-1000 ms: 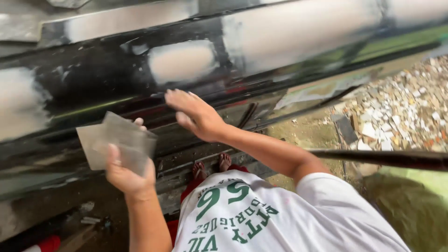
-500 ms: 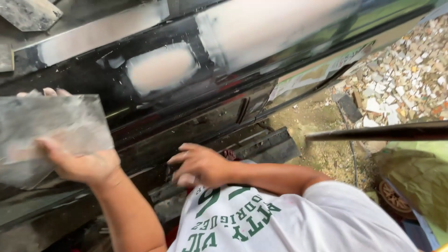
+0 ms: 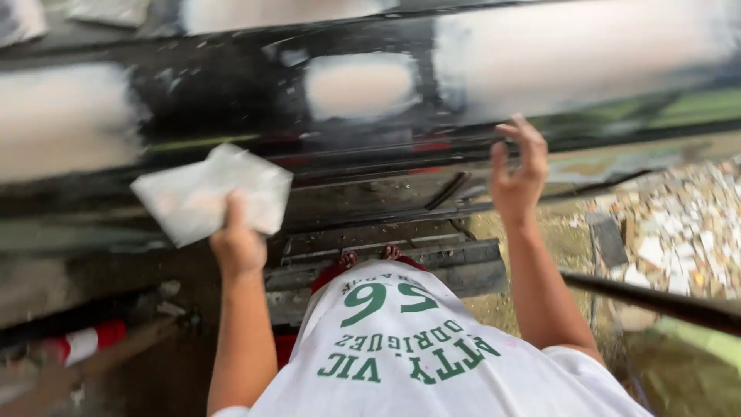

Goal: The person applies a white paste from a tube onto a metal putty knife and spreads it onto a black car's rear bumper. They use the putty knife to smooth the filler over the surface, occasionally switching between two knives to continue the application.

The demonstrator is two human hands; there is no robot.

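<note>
A: What is seen across the top of the view?

B: A long black panel is stretched from nine o'clock to three o'clock, and pale sanded patches are spread over it. Below it, dark metal steps are seen near the centre, and rubble is scattered at four o'clock.

A: And the person?

B: A white shirt with green print is worn, filling six o'clock.

A: What is held?

B: A grey sheet of abrasive paper is gripped by the left hand at nine o'clock, just in front of the panel's lower edge; the thumb is pressed on its face, and the fingers are hidden behind it.

A: The other hand?

B: The right hand is raised at two o'clock near the panel's lower edge, with fingers spread and curled and nothing held. Whether the panel is touched cannot be told.
</note>
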